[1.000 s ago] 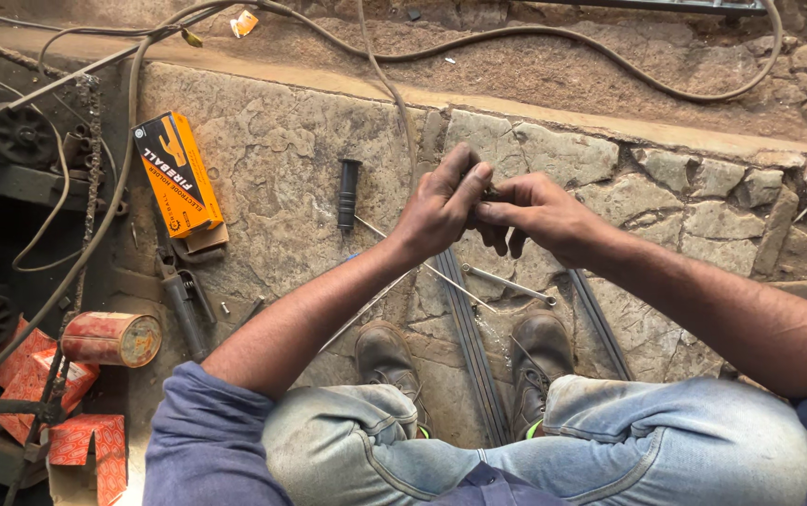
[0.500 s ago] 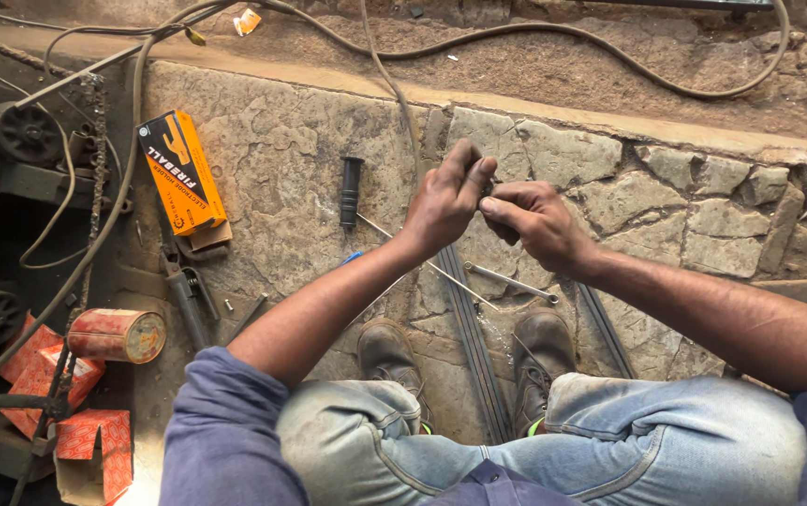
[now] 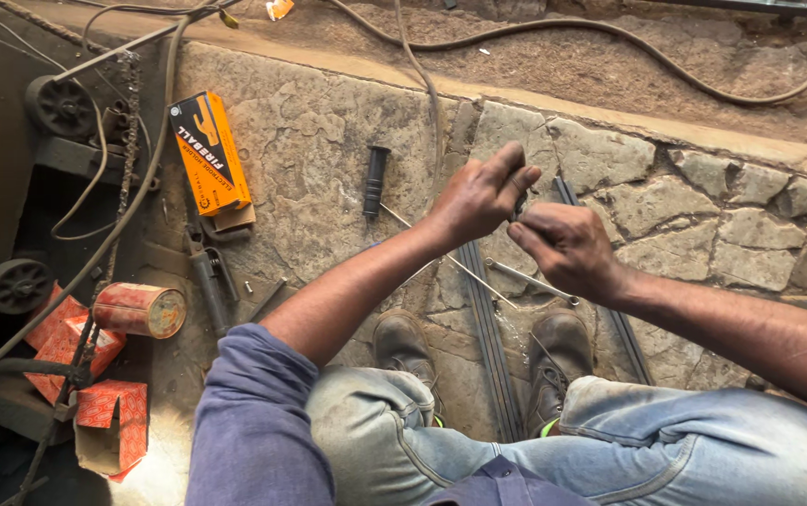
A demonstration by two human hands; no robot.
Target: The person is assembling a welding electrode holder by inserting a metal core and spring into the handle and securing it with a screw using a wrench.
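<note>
Rough stone paving (image 3: 328,159) carries cables, an orange box (image 3: 208,150) and a tin (image 3: 141,310); left hand (image 3: 478,197) and right hand (image 3: 567,248) pinch something small, hidden.

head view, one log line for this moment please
left hand: pinching small dark part | right hand: touching same part | below: metal rods on stone floor

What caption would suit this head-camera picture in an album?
Seated over stone paving, a person's left hand and right hand pinch a small dark part between them, orange box nearby.
</note>
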